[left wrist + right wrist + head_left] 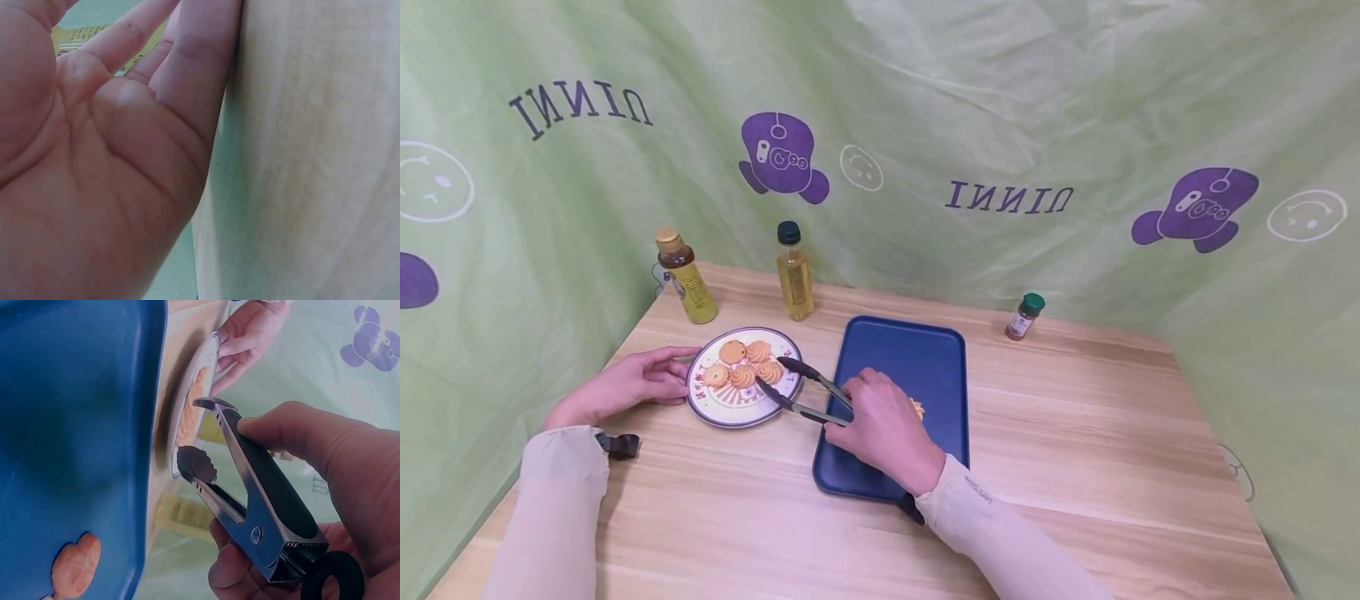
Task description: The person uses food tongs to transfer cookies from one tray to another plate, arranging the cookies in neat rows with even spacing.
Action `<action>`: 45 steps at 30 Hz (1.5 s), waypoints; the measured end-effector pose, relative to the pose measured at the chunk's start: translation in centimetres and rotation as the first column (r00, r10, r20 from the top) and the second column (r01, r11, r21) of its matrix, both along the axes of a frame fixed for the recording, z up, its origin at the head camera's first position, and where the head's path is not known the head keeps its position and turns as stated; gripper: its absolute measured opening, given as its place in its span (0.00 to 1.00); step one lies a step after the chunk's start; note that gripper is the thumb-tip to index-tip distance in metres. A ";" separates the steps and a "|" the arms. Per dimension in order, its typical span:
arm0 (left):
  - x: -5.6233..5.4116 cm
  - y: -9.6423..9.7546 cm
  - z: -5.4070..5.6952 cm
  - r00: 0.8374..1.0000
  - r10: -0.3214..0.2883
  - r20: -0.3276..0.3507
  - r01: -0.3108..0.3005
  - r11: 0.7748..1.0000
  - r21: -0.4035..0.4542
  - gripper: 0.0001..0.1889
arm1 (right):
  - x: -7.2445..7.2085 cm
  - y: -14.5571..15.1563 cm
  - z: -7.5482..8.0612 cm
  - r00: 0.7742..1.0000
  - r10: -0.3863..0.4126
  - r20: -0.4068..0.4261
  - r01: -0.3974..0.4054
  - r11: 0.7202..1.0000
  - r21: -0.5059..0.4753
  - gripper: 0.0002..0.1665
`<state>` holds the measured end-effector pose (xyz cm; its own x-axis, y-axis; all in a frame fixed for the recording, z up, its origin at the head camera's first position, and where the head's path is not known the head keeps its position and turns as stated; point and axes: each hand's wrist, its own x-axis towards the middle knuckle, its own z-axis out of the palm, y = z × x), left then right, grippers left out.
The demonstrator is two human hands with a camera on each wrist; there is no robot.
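One cookie (917, 408) lies on the blue tray (917, 350), four wait on the plate (724, 412) my flat-fingered left hand (625, 385) steadies, my right hand (883, 429) gripping spread tongs (801, 387).

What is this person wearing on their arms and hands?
Both arms are covered in long, close-fitting sleeves of a pale cream fabric, the left sleeve and the right sleeve, each ending at the wrist. The right one carries a small dark printed marking near the cuff. A black strap or mount sits at each wrist. The left hand and right hand are bare, without gloves.
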<state>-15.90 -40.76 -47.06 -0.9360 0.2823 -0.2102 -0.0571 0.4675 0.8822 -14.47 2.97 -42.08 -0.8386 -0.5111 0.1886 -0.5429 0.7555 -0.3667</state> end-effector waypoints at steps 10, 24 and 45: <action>0.1 0.0 0.2 1.000 0.007 -0.003 -0.007 1.000 0.000 0.41 | 2.1 3.5 -0.1 0.999 -0.044 -0.021 0.043 0.998 -0.046 0.26; 0.2 -0.1 -0.1 1.000 0.010 -0.025 -0.011 0.999 -0.036 0.40 | 4.5 8.1 -1.0 0.986 -0.165 0.013 0.165 0.986 -0.010 0.27; 0.1 -0.1 -0.3 0.999 -0.003 -0.039 0.001 0.998 -0.063 0.41 | 6.0 12.2 -1.6 0.960 -0.281 -0.004 0.281 0.960 0.003 0.27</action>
